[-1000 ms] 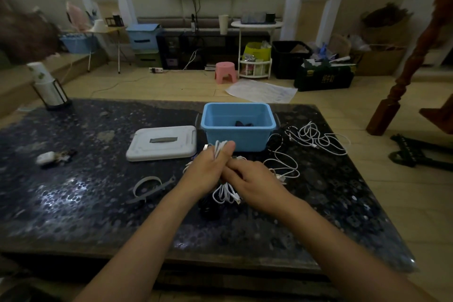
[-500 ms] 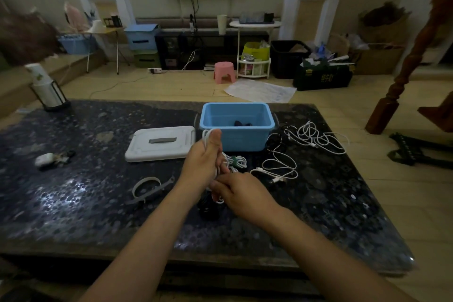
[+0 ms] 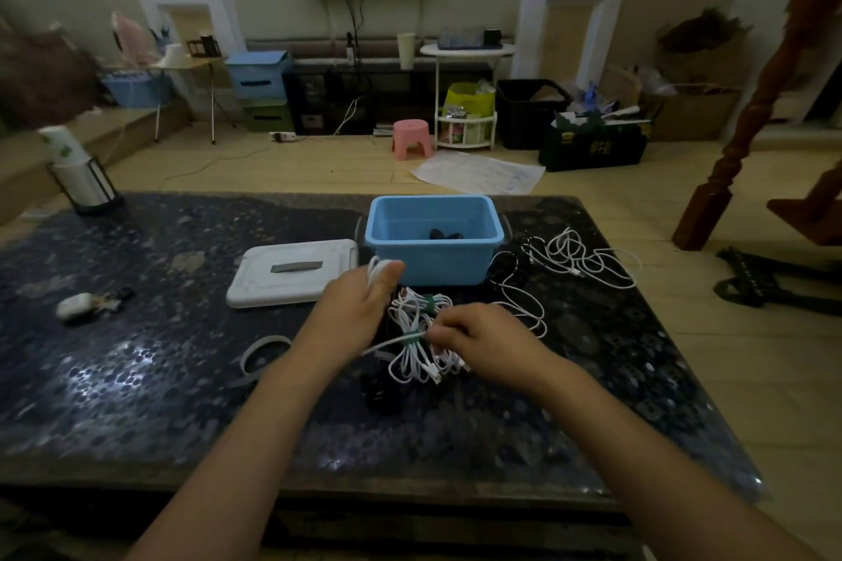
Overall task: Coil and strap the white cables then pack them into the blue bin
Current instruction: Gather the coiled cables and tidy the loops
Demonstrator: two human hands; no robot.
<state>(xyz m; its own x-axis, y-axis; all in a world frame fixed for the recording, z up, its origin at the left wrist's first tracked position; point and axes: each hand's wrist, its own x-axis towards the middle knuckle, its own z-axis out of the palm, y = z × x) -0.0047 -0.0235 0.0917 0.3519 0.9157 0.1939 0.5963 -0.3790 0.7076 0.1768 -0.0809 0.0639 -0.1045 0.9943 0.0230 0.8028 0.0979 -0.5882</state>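
1. Coiling is the step in hand: the left hand (image 3: 351,310) grips a white coil (image 3: 380,266), its loops showing above the thumb, just in front of the bin (image 3: 435,257).
2. The right hand (image 3: 474,339) pinches a green strap (image 3: 408,338) with its fingers (image 3: 439,335) curled onto it, and a white strand runs from that pinch leftward toward the left hand.
3. Below and between the hands lies a bundle (image 3: 421,355) of white cable on the counter (image 3: 136,378), with a second green strap (image 3: 428,302) on a coil near the bin's front wall; whether these straps are fully closed is too small to tell.
4. Loose white cables (image 3: 587,257) lie uncoiled to the right of the bin, so I judge the task less than half done.
5. The bin stands open, its lid (image 3: 291,273) flat beside it on the left; only a dark object (image 3: 444,235) shows inside, no white cable.
6. A grey tie (image 3: 262,353) lies on the counter left of the left forearm, untouched.
7. The next move likely calls for wrapping the strap around the middle of the held coil while the left hand keeps the loops squeezed together, so they do not spring apart.
8. After that, the strapped coil would go over the near wall into the bin, a short reach away.
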